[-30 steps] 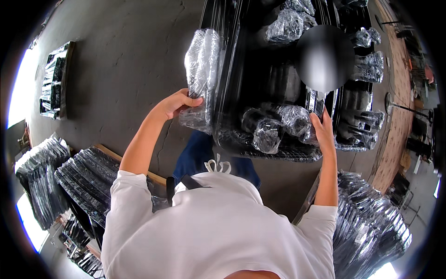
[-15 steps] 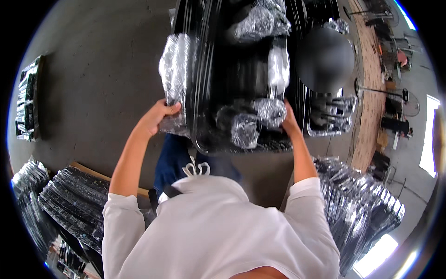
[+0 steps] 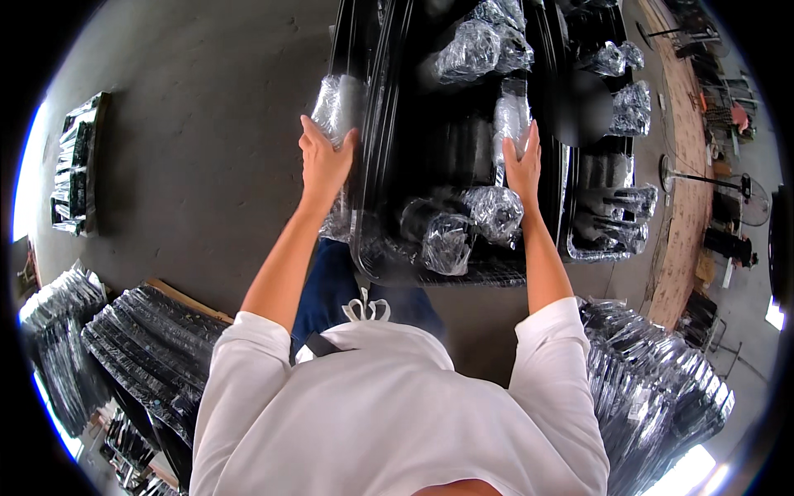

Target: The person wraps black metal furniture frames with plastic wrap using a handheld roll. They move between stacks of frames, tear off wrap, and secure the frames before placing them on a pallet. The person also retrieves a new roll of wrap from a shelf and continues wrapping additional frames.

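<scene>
A large black panel-like piece [image 3: 385, 157] with rounded corners and raised ridges lies in front of me. At its left side is a clear-plastic-wrapped part [image 3: 337, 101]. My left hand [image 3: 325, 165] rests against that wrapped part, with thumb and fingers apart. My right hand [image 3: 523, 169] reaches to a narrow plastic-wrapped bar [image 3: 513, 116] on the right, its fingers stretched along it and its thumb apart. Near my right wrist sit crumpled plastic-wrapped lumps [image 3: 492, 211]. Other wrapped bulges [image 3: 471, 51] stand farther up the piece. The undersides of both hands are hidden.
More wrapped black parts [image 3: 616, 219] stand to the right, partly behind a blurred dark round shape [image 3: 583, 107]. Wrapped stacks flank me at lower left [image 3: 153, 351] and lower right [image 3: 653, 388]. A pallet-like stack [image 3: 78, 165] is far left; fans [image 3: 748, 198] stand far right.
Both hands have moved forward along the wrapped parts, and their fingers have loosened and stretched out. The view has shifted slightly, and the dark round shape looks smaller.
</scene>
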### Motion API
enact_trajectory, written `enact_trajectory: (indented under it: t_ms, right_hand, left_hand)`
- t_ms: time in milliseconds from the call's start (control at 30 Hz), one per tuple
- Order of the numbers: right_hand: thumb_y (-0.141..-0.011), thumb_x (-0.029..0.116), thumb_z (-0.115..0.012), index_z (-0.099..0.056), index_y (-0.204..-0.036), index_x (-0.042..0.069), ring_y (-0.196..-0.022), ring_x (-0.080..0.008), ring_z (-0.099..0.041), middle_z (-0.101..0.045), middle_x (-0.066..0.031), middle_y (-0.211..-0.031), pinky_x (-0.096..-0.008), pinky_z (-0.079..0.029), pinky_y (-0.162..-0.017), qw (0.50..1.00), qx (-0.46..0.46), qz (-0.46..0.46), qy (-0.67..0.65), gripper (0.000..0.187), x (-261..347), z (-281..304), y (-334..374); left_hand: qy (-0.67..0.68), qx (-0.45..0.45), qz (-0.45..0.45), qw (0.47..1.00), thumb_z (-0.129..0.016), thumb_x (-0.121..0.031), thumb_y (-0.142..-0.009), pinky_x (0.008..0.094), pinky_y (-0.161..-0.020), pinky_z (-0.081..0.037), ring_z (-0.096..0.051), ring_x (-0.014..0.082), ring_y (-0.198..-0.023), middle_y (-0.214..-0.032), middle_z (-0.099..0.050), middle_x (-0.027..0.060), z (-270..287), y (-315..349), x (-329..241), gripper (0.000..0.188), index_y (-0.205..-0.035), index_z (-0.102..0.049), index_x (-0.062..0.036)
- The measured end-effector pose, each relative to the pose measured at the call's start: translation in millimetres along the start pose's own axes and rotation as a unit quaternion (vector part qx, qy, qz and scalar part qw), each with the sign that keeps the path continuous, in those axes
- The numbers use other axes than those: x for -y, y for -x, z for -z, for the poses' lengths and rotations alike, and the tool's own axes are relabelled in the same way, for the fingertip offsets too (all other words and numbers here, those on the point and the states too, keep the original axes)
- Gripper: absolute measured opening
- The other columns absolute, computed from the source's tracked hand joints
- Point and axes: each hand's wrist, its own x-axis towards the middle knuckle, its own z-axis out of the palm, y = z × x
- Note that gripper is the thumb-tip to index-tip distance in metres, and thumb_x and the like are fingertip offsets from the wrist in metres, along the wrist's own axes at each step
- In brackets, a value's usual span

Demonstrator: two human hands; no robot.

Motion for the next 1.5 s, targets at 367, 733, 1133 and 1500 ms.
enact_trajectory:
  t_ms: [367, 733, 1133, 1500]
  right_hand:
    - [-0.083, 0.029, -0.05, -0.014, -0.136, 0.005, -0.127, -0.0373, -0.019, -0.02, -0.0222, -0.137, -0.047, -0.013, -0.103, 0.999, 0.031, -0.001, 0.023, 0.069, -47.5, -32.1, 32.4]
    - [-0.082, 0.018, -0.049, -0.029, -0.131, 0.001, -0.129, -0.03, -0.02, -0.024, -0.0161, -0.138, -0.0455, -0.02, -0.102, 0.964, 0.005, 0.194, 0.183, 0.056, -33.3, -42.1, -2.3]
    - [-0.087, 0.022, -0.047, -0.046, -0.12, 0.005, -0.118, -0.0282, -0.04, -0.041, -0.0156, -0.128, -0.0312, -0.034, -0.095, 0.992, 0.048, 0.065, -0.092, 0.038, -1.3, 87.6, 25.8]
    - [-0.084, 0.009, -0.05, -0.052, -0.112, 0.001, -0.102, -0.0225, -0.055, -0.056, -0.0133, -0.111, -0.0268, -0.041, -0.085, 0.983, 0.023, 0.045, -0.176, 0.029, -15.1, 81.7, 117.3]
  left_hand:
    - [-0.143, -0.02, -0.163, 0.976, -0.032, -0.033, -0.09, 0.0504, -0.103, -0.004, -0.003, 0.0366, -0.131, -0.142, -0.008, 0.0167, -22.3, 17.3, 45.9, 0.054, -0.137, -0.016, -0.0112]
    - [-0.244, -0.053, -0.275, 0.929, -0.033, -0.023, -0.092, 0.0408, -0.106, -0.012, -0.014, 0.0239, -0.132, -0.14, -0.024, 0.0066, -36.9, -45.9, 19.0, 0.045, -0.134, -0.025, -0.0085]
    - [-0.097, 0.065, -0.246, 0.962, -0.033, -0.036, -0.091, 0.0473, -0.104, -0.007, -0.01, 0.0279, -0.132, -0.142, -0.018, 0.0116, 18.7, 15.4, -13.4, 0.051, -0.133, -0.029, -0.0072]
    - [-0.061, 0.009, -0.302, 0.951, -0.027, -0.029, -0.093, 0.0447, -0.105, -0.006, -0.006, 0.0265, -0.133, -0.143, -0.015, 0.0104, -11.1, 32.1, 52.6, 0.049, -0.136, -0.019, -0.0078]
